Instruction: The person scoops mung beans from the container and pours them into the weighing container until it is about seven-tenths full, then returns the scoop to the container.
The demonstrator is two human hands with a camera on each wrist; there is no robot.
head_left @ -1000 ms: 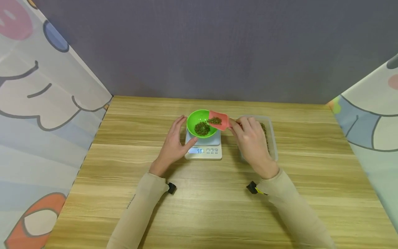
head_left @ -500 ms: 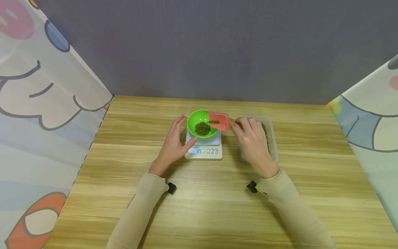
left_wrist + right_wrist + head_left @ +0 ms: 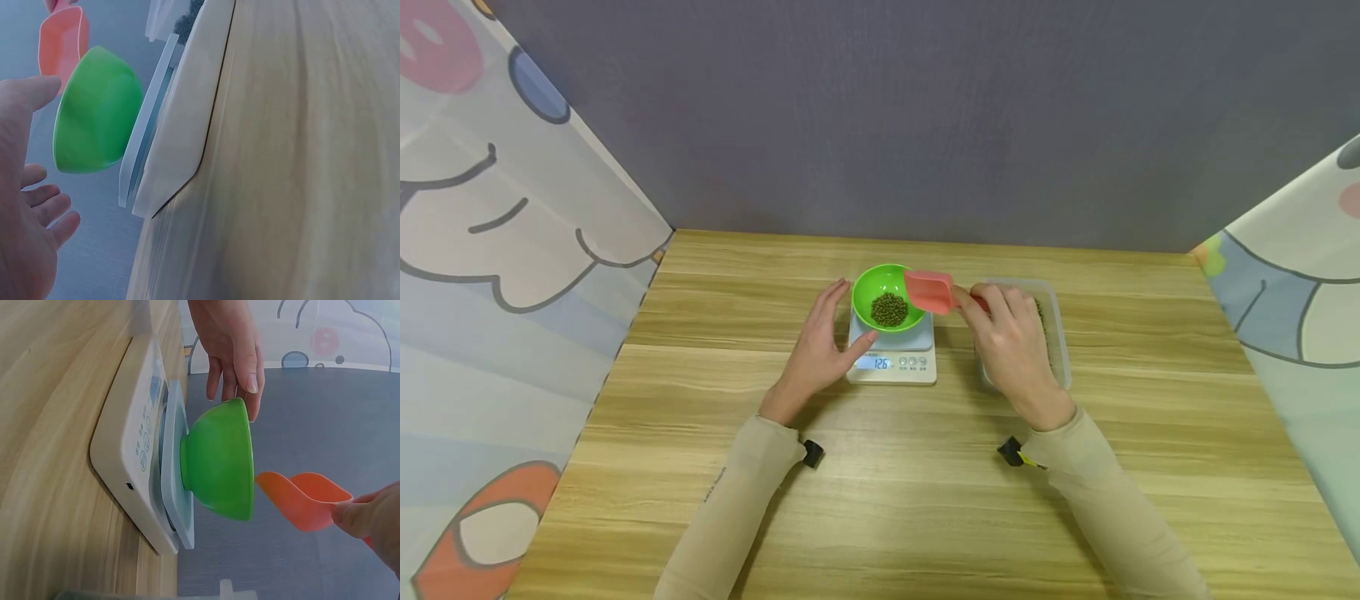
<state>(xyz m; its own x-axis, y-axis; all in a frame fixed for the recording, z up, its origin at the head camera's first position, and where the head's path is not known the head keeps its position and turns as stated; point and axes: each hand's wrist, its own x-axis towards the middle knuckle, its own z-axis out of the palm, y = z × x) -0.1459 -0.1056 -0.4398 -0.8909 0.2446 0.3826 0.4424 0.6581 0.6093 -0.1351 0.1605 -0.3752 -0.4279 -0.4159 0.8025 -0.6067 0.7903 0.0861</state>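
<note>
Behind the green bowl [image 3: 867, 287], a dark grey wall [image 3: 880, 125] is rising past the wood-grain counter [image 3: 880, 500]; cartoon-printed panels [image 3: 445, 333] are standing well to the bowl's left and right. Under the bowl, a white kitchen scale [image 3: 891, 377] is bearing its weight; inside the bowl, small green-brown beans [image 3: 889, 310] are lying heaped. Right of the bowl, the right hand [image 3: 1011, 337] is pinching the handle of a red scoop [image 3: 929, 292], whose lip is hanging at the bowl's rim, looking empty. Farther right, a clear tub [image 3: 1060, 333] is holding more beans. Left of the bowl, the left hand [image 3: 820, 346] is holding nothing, its fingers spreading; whether they are touching the bowl is unclear.

Should scoop or thumb be pressing on the rim, the reading could be coming out false, or the bowl could be tipping and spilling.

In front of the bowl, the display [image 3: 875, 364] is showing what looks like 12.6. Lettering by the buttons [image 3: 913, 362] and on the left sleeve [image 3: 722, 508] is proving too small to read.
</note>
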